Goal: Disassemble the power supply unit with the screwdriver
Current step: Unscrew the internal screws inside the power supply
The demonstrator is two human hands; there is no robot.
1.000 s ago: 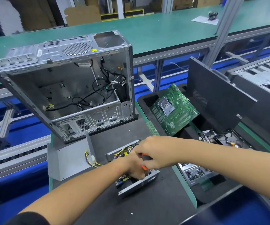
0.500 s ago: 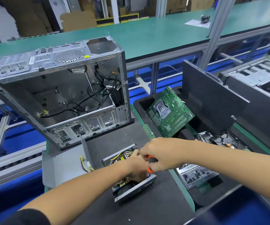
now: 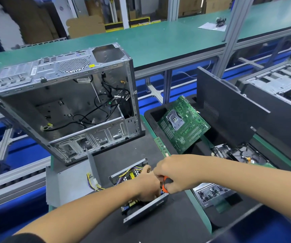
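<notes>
**Both hands at the opened supply**

The opened grey metal power supply unit (image 3: 141,206) lies on the black-matted table (image 3: 158,228) — right hand (image 3: 174,174) clamps the orange-and-black screwdriver (image 3: 165,184); left hand (image 3: 148,187) reaches inside, fingers hidden — grip unclear.

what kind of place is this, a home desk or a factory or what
Most likely an electronics teardown or recycling line, not a home desk. Long green workbenches on aluminium frames run across the room, a stripped computer case stands open, and a loose motherboard sits sorted in a foam tray.
</notes>
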